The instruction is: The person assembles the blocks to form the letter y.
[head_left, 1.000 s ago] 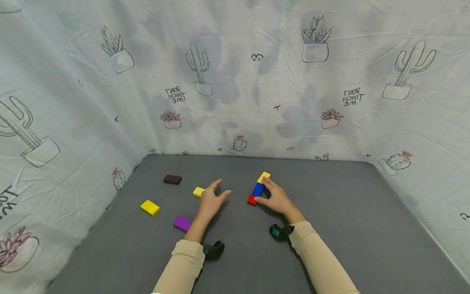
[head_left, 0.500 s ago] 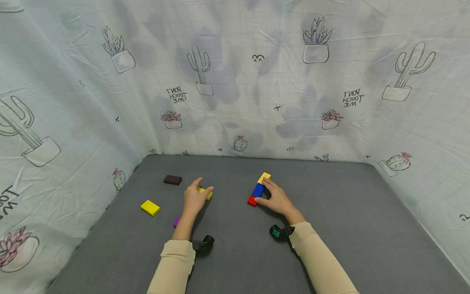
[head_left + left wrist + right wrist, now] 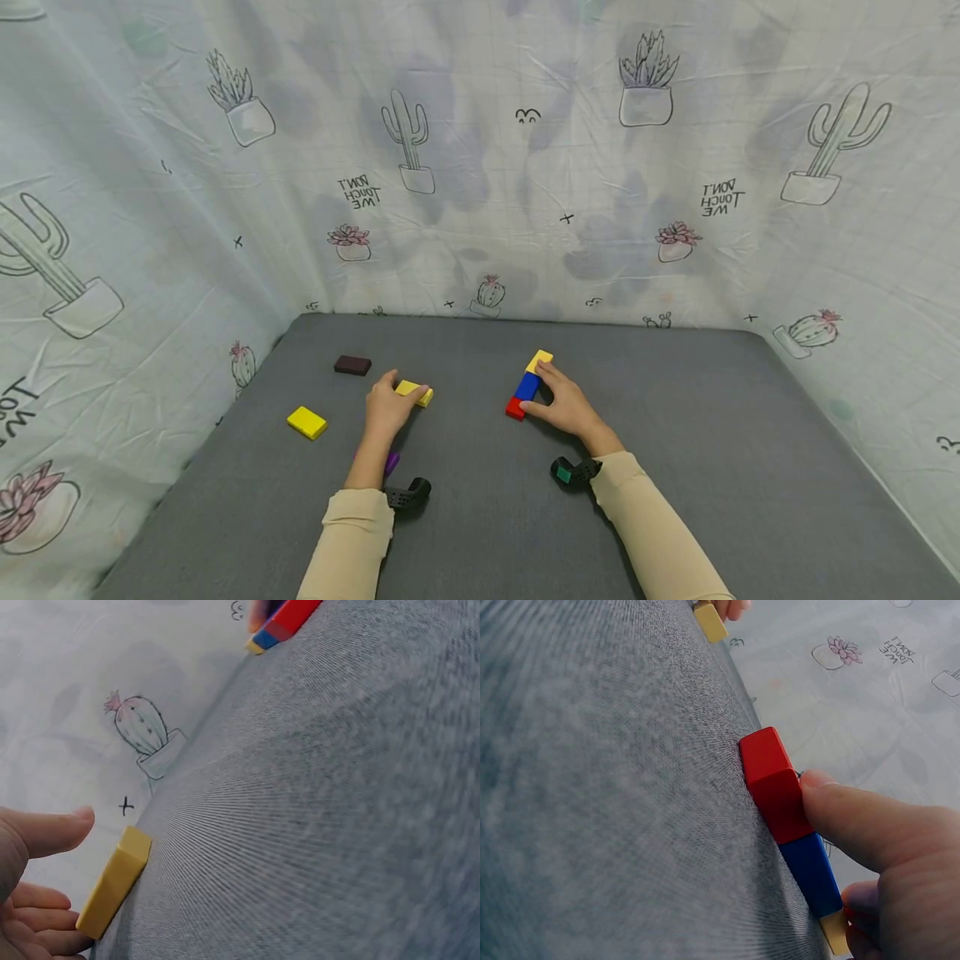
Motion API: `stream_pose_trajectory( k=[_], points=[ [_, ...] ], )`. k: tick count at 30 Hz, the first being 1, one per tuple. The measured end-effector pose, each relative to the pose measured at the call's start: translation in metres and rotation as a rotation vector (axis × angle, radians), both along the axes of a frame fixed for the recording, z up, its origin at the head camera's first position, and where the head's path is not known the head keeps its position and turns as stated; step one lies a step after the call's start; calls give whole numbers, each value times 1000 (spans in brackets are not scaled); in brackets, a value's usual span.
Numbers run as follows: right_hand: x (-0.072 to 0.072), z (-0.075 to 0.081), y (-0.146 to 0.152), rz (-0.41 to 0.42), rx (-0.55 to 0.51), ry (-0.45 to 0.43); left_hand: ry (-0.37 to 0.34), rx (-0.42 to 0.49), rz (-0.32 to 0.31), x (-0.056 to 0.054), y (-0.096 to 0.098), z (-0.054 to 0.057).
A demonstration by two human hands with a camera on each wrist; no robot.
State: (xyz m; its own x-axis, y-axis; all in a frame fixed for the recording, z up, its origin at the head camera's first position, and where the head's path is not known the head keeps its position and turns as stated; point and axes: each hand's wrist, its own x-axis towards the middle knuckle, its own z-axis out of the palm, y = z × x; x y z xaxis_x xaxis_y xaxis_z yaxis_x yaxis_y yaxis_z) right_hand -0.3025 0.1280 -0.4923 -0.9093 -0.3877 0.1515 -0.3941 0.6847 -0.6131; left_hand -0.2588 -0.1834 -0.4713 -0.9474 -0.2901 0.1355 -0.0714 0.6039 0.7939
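My left hand [image 3: 386, 410] is at a pale yellow block [image 3: 412, 392] lying left of centre on the grey table. In the left wrist view its fingers [image 3: 56, 937] are right at one end of this block [image 3: 112, 889], while the thumb stands apart from it. A red block [image 3: 515, 407], a blue block [image 3: 527, 387] and another pale yellow block [image 3: 540, 359] lie end to end in a slanting row. My right hand [image 3: 570, 407] rests along the row's right side, thumb at the red block and fingers by the yellow one.
A dark brown block [image 3: 352, 365] lies at the back left, and a bright yellow block [image 3: 307, 422] is nearer on that side. My left wrist mostly hides a purple block [image 3: 392, 463]. A printed cloth [image 3: 480, 167] hangs behind the grey table [image 3: 712, 433].
My left hand has moved left, from right of the loose pale yellow block to over its left end. That block now shows more fully. My right hand and the row have stayed put.
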Motion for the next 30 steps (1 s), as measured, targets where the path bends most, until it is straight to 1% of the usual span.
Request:
stream_pose_trajectory(
  k=[1, 2, 3, 7, 23, 30],
  points=[
    [0, 0, 0, -1, 2, 2, -4, -8, 2, 0, 0, 0],
    [-1, -1, 0, -2, 3, 3, -27, 4, 1, 1, 1, 2],
    [-1, -1, 0, -1, 6, 7, -36, 0, 2, 1, 1, 2],
    [-2, -2, 0, -1, 11, 8, -54, -30, -4, 2, 2, 3],
    [-3, -1, -1, -1, 6, -9, -93, -47, -26, 3, 2, 1],
    [-2, -1, 0, 0, 11, 8, -91, -51, -41, 3, 3, 0]
  ],
)
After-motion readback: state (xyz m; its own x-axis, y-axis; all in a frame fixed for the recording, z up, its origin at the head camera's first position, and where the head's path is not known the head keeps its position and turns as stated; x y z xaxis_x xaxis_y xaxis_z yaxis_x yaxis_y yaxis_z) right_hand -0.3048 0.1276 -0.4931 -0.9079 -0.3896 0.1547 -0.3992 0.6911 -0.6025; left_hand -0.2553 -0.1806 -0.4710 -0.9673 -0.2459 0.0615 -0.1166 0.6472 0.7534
